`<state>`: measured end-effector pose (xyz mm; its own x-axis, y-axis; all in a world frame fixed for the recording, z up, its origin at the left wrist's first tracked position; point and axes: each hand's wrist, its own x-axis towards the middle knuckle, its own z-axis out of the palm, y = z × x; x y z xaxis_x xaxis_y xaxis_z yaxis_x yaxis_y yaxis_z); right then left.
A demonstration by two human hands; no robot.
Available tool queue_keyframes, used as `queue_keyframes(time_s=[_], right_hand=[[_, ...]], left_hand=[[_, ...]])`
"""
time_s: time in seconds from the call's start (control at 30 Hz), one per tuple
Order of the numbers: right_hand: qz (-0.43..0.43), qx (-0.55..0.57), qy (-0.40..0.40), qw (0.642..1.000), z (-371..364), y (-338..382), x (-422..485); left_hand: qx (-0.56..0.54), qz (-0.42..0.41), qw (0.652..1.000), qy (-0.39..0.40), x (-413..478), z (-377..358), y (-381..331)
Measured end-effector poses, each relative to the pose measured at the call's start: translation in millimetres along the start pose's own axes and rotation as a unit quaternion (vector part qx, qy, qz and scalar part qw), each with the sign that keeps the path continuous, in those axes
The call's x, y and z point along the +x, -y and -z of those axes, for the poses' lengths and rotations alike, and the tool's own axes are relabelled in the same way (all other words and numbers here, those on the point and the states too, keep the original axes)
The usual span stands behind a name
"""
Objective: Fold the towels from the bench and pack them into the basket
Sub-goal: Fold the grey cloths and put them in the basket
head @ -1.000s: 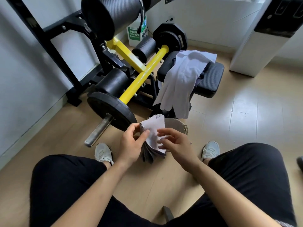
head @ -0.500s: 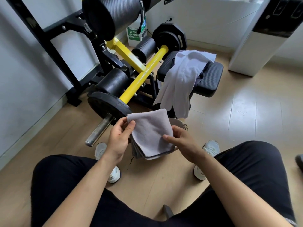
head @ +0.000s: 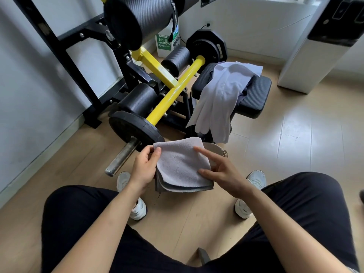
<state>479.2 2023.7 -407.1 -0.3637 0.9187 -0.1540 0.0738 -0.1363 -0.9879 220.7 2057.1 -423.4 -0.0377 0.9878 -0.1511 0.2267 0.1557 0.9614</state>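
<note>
- Towel (head: 183, 166), grey and folded into a thick square, was held above the floor (head: 295, 154) between the person's knees, with its layered edges showing on the near side.
- The left hand (head: 143, 170) gripped the towel's left edge: the thumb lay on top near the far corner and the fingers (head: 146, 152) curled beneath.
- The right hand (head: 220, 170) was spread open at the towel's right edge. Its thumb rested flat on the cloth and its forefinger reached out straight over the far right corner; whether that fingertip touched the cloth could not be told.
- The basket (head: 216, 149) stood on the floor just behind the towel, with only a pale arc of rim showing past it. Its contents were hidden.
- A white towel (head: 220, 99) lay unfolded on the padded black surface (head: 256, 95), draped over the near edge and hanging toward the basket.
- A dark cloth (head: 243, 93) peeked out from under the white towel.
- A weight plate (head: 134, 129) on a yellow bar (head: 173, 95) sat left of the surface.
- White shoes (head: 256, 179) were planted on either side of the basket.
</note>
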Motion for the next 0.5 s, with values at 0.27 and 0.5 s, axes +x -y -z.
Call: queue_keyframes(time_s=[0.27, 0.5], right_hand=[[-0.017, -0.048, -0.03, 0.998, 5, -8, 1], [-0.041, -0.063, -0.049, 0.996, 10, -18, 5]], left_hand=[[-0.043, 0.03, 0.997, 0.05, 1, 0, -4], [-0.001, -0.033, 0.982, 0.183, -9, 5, -18]])
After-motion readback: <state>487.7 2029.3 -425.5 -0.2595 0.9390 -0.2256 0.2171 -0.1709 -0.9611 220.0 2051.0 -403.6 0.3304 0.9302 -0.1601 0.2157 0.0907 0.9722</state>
